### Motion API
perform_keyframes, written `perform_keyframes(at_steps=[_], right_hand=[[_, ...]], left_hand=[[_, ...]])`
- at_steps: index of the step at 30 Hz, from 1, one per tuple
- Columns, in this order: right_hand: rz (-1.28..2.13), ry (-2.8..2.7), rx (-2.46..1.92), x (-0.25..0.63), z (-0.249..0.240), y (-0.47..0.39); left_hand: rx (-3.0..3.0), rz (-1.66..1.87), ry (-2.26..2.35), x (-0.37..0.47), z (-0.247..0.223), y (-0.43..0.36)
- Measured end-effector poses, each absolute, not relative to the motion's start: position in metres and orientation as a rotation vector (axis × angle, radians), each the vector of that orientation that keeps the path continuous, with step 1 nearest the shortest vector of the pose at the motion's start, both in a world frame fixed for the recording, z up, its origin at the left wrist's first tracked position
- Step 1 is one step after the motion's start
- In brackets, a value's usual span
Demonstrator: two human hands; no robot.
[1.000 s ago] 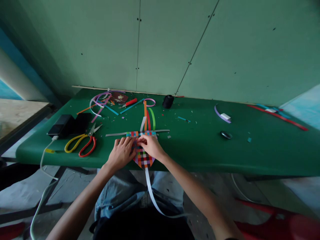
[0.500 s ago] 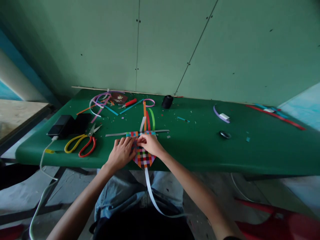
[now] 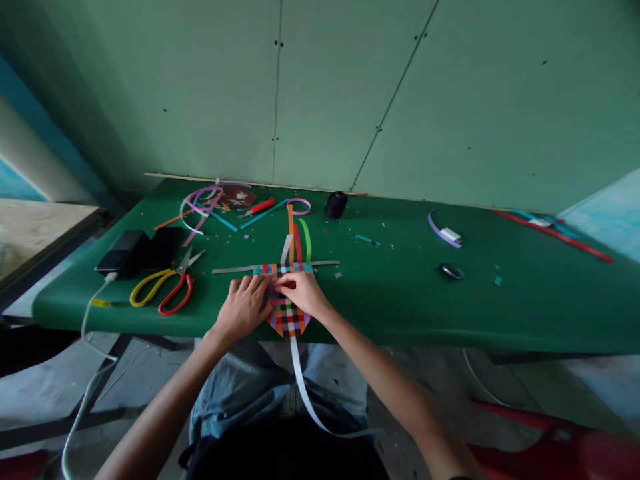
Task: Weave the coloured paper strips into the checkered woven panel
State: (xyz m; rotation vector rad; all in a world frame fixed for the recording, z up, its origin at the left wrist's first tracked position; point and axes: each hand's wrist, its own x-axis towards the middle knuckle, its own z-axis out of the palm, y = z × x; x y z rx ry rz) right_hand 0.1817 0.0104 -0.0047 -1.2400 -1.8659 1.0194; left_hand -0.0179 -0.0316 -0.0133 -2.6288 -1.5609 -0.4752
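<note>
A multicoloured woven piece (image 3: 290, 319) of checkered strips lies at the near edge of the green table, its pointed end toward me. My left hand (image 3: 245, 303) rests on its left side with fingers bent over the weave. My right hand (image 3: 300, 290) is over its upper right part, thumb and fingertips pinched together; what they hold is too small to make out. Orange, red, green and grey strips (image 3: 299, 241) stick out from the far edge. A thin grey strip (image 3: 233, 269) runs across the top. One long white strip (image 3: 300, 380) hangs from the tip over my lap.
Scissors (image 3: 183, 267) with yellow and red handles lie left, beside a black box (image 3: 123, 253) with a cable. Behind are loose strips (image 3: 207, 197), a red-handled tool (image 3: 263, 206) and a black spool (image 3: 335, 205). A dark oval object (image 3: 451, 271) and red strip (image 3: 555, 235) lie right.
The view has shifted very slightly. My right hand's fingers have moved a little over the weave, while my left hand stays in place.
</note>
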Motion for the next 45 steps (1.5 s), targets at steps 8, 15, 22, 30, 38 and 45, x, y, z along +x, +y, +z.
perform_keyframes(at_steps=[8,15,22,30,38,45], right_hand=[[0.983,-1.92,-1.304,0.179,-0.003,0.014],[0.697,-2.182,-1.319,0.176,0.011,0.009],[0.521,-2.246,-1.139,0.185,-0.001,-0.004],[0.386,-2.359,-1.055,0.196,-0.009,-0.014],[-0.238,-2.773,-1.03,0.19,0.006,-0.023],[-0.558,-2.889,-0.933,0.187,0.01,-0.026]], left_hand=[[-2.624,-0.471,-1.559,-0.018,-0.012,-0.033],[-2.626,-0.46,-1.557,-0.018,-0.013,-0.032],[-2.632,-0.477,-1.557,-0.018,-0.014,-0.032],[-2.642,-0.509,-1.568,-0.018,-0.014,-0.032],[-2.646,-0.497,-1.553,-0.019,-0.012,-0.033],[-2.626,-0.475,-1.564,-0.018,-0.013,-0.032]])
